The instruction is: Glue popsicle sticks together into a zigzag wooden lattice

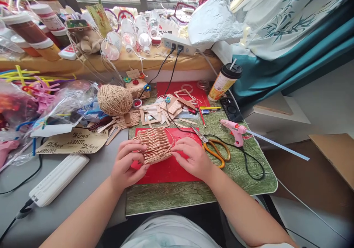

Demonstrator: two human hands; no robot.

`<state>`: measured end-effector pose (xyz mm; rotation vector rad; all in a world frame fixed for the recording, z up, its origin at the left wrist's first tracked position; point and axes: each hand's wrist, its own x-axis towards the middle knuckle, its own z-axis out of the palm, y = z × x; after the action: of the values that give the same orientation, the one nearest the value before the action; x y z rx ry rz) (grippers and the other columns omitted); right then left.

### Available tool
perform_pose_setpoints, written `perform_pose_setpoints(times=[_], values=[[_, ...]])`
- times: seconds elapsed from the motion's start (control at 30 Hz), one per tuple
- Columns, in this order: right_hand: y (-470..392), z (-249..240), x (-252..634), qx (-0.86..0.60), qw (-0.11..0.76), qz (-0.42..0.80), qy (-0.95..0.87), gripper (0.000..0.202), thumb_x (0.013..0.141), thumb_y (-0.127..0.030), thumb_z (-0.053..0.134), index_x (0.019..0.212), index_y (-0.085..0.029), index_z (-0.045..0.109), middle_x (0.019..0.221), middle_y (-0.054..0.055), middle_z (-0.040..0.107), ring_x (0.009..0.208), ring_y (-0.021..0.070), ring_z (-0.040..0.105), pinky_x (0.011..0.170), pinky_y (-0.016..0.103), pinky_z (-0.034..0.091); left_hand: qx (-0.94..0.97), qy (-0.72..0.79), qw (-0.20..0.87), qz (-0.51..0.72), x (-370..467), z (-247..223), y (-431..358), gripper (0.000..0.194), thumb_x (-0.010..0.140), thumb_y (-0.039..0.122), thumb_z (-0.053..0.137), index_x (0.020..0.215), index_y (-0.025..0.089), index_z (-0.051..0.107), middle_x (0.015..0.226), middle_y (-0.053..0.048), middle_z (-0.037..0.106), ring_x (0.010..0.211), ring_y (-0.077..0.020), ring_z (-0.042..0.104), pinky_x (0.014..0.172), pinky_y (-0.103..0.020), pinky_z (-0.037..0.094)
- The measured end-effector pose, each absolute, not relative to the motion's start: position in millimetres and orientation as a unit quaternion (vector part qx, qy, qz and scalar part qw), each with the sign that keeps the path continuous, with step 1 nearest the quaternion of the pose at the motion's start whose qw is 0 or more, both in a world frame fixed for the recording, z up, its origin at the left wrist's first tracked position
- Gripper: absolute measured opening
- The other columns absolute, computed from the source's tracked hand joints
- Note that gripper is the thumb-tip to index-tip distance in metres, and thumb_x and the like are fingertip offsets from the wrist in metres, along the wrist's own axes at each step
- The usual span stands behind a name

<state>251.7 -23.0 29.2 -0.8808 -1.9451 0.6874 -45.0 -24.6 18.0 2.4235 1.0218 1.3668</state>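
Note:
A small box-like piece woven from tan paper twine [153,143] is held tilted above a red mat [171,172]. My left hand [128,163] grips its left side, thumb at the lower edge and fingers curled round the side. At the right edge, my right hand [193,157] has thumb and forefinger pinched together, on what looks like a loose strand of the twine; the fingertips hide part of it. Orange-handled scissors [217,152] lie just right of my right hand, blades pointing up and left.
A pink glue gun [235,131] with a long clear stick lies at right, its cord looping nearby. Behind are a twine ball [115,99], craft sticks [127,119], a lidded cup [225,80] and a phone [231,109]. A white power strip [59,179] lies at left.

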Motion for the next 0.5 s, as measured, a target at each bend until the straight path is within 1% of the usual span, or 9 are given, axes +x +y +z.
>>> perform_pose_setpoints(times=[0.1,0.33,0.5], values=[[-24.1,34.5,254.1,-0.359,0.422,0.294,-0.779,0.014,0.106,-0.024,0.067,0.113,-0.027,0.079,0.107,0.010,0.080,0.103,0.0255,0.075,0.096,0.044,0.062,0.813,0.349,0.088,0.458,-44.5,19.7,-25.1,0.016,0.087,0.022,0.079,0.085,0.026,0.064,0.111,-0.008,0.079,0.115,-0.0291,0.068,0.100,-0.050,0.059],[-1.4,59.3,260.6,-0.307,0.300,0.313,-0.847,0.015,0.107,-0.029,0.066,0.108,-0.026,0.081,0.105,0.010,0.080,0.098,0.0249,0.074,0.092,0.041,0.061,0.815,0.343,0.099,0.455,-46.4,17.1,-25.6,0.016,0.087,0.019,0.080,0.089,0.026,0.066,0.115,-0.008,0.078,0.120,-0.0287,0.066,0.104,-0.051,0.057],[6.7,64.2,263.0,-0.300,0.283,0.352,-0.840,0.014,0.107,-0.027,0.067,0.104,-0.024,0.081,0.104,0.009,0.078,0.097,0.0234,0.073,0.091,0.039,0.060,0.815,0.337,0.107,0.459,-45.8,18.0,-26.1,0.017,0.088,0.017,0.080,0.090,0.026,0.065,0.116,-0.008,0.077,0.120,-0.0287,0.066,0.107,-0.051,0.056]])
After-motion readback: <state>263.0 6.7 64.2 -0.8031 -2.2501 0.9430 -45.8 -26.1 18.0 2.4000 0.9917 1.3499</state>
